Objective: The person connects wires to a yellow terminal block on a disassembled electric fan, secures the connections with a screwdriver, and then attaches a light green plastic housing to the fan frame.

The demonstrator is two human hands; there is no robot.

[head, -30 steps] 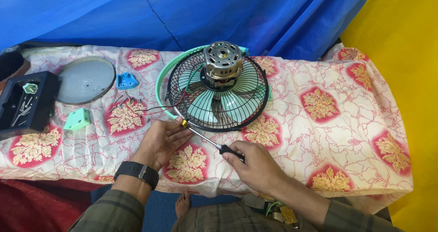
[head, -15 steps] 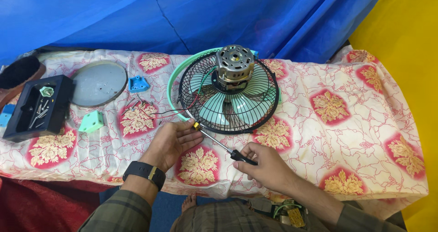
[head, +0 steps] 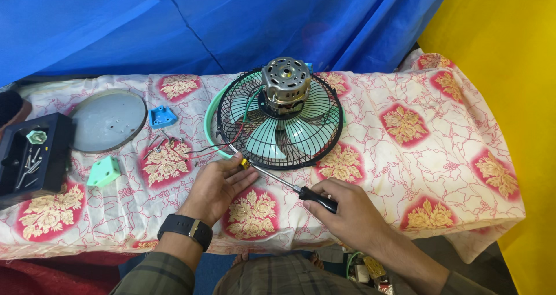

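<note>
The right hand (head: 347, 211) gripped a screwdriver (head: 286, 185), its tip at the fan's (head: 281, 121) black cage rim on the table. The left hand (head: 217, 185) pinched the tip. It looked like it might slip and poke fingers.

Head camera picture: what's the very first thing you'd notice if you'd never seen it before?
Most likely the fan in the middle of the flowered cloth, lying with its black wire cage, pale green blades and bare metal motor on top. Next, the two hands at its near edge: the right hand grips a black-handled screwdriver whose tip reaches the left hand by the cage rim. A black tray of screws sits at far left.
</note>
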